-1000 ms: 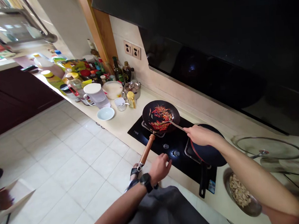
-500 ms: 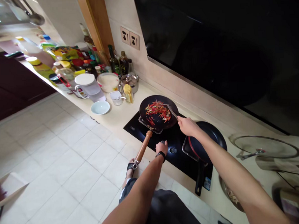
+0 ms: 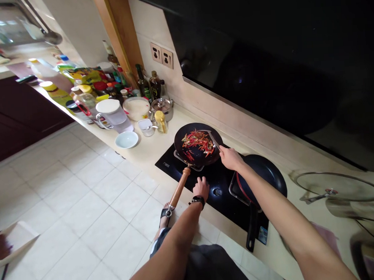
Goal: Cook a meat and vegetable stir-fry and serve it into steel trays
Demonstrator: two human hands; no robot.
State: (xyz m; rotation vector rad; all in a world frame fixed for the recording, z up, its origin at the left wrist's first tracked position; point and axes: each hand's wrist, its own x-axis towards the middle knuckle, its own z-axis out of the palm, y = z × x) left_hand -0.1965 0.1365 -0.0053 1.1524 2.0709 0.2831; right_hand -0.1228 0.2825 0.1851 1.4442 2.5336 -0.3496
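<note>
A black wok (image 3: 180, 138) with a long wooden handle (image 3: 179, 190) sits on the left burner of the black stove (image 3: 217, 178), holding red and green vegetable strips (image 3: 199, 141). My right hand (image 3: 229, 158) grips a metal spatula (image 3: 212, 139) whose blade lies among the strips. My left hand (image 3: 201, 187), with a dark watch at the wrist, rests with curled fingers at the stove's control knobs (image 3: 217, 192), beside the wok handle.
A second black pan (image 3: 265, 177) sits on the right burner. A glass lid (image 3: 337, 186) lies at the right. A blue bowl (image 3: 126, 139), a white jug (image 3: 113, 114), a small pot (image 3: 163, 106) and several bottles and jars (image 3: 147, 86) crowd the counter to the left. Tiled floor lies below.
My left hand moved from near the counter edge up to the stove knobs. My right hand pushed the spatula further across the wok. The view shifted slightly.
</note>
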